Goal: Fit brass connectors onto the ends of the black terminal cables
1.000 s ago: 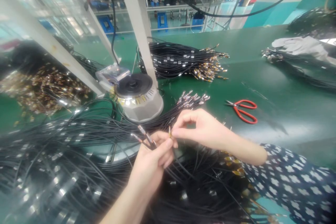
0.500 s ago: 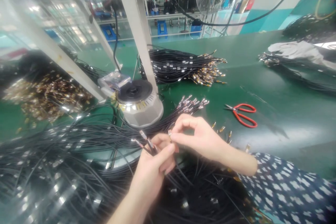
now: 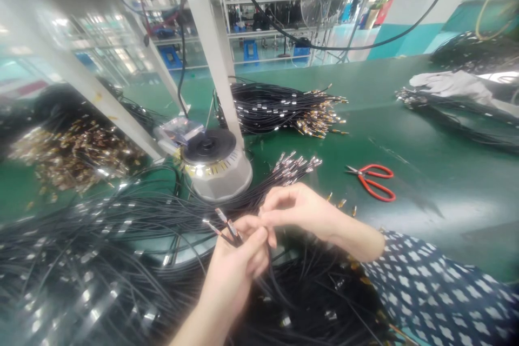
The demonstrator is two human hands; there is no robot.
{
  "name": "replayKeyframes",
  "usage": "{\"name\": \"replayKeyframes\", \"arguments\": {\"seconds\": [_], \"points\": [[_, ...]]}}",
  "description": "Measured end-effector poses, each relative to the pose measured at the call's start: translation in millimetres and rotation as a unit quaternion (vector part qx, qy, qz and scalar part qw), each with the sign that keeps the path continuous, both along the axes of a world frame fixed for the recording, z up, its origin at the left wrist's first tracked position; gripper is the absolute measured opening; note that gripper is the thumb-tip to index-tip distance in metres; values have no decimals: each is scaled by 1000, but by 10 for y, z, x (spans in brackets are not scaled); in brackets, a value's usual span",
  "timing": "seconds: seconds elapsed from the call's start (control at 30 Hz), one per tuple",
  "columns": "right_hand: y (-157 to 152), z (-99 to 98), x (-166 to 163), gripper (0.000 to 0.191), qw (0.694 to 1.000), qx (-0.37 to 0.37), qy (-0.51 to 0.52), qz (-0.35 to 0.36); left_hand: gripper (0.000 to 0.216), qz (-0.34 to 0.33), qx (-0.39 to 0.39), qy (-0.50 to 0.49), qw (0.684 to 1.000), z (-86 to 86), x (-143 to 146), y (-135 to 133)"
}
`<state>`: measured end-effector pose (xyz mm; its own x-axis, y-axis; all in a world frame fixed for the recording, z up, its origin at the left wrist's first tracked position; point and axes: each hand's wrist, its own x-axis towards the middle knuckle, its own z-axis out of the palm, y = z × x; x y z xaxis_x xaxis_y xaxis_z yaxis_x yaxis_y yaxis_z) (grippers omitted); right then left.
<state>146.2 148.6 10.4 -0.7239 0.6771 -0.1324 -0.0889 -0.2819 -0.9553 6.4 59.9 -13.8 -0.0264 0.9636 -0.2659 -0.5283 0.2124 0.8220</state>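
My left hand [image 3: 243, 251] is closed around a few black cables [image 3: 222, 228], whose stripped, pale-tipped ends poke up past the index finger. Its thumb presses against the forefinger. Touching those fingertips, my right hand [image 3: 290, 208] pinches a small cable end, mostly covered by thumb and finger. Below both hands spreads a heap of black cables [image 3: 308, 292] with shiny labels. Just behind lies a bundle of cables with pinkish-white tips [image 3: 294, 166].
A grey round dispenser with a black top [image 3: 214, 165] stands behind my left hand, beside a white frame post [image 3: 217, 48]. Red-handled cutters [image 3: 375, 181] lie on the green table [image 3: 365, 130]. Gold-tipped cables [image 3: 284, 108] rest further back; a pale glove [image 3: 450, 85] is at right.
My right hand has shifted slightly left and down against the left fingertips, and the small white-and-gold cable end in its pinch is now mostly hidden. The camera view has tilted slightly.
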Motion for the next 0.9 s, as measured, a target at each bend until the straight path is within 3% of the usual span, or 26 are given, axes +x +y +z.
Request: {"name": "replayKeyframes", "arguments": {"seconds": [0.27, 0.37, 0.43, 0.5, 0.6, 0.73, 0.9], "points": [[73, -20, 63, 20, 997, 69, 9, 12, 16, -49, -24, -54, 997, 37, -20, 23], [104, 57, 115, 21, 992, 119, -15, -47, 15, -46, 9, -53, 997, 35, -3, 21], [101, 162, 160, 17, 964, 220, -56, -136, 22, -55, 21, -68, 996, 47, 11, 19], [57, 271, 198, 12, 909, 345, -98, -211, 25, -62, 20, -80, 995, 67, 25, 17], [-65, 343, 205, 10, 864, 447, -143, -180, 20, -67, 14, -67, 995, 96, 39, 17], [-183, 241, 122, 10, 871, 434, -197, -118, 17, -67, 12, -40, 997, 97, 47, 14], [-135, 142, 68, 4, 916, 354, -151, -113, 18, -27, -2, -10, 1000, 70, 55, -3]]}}
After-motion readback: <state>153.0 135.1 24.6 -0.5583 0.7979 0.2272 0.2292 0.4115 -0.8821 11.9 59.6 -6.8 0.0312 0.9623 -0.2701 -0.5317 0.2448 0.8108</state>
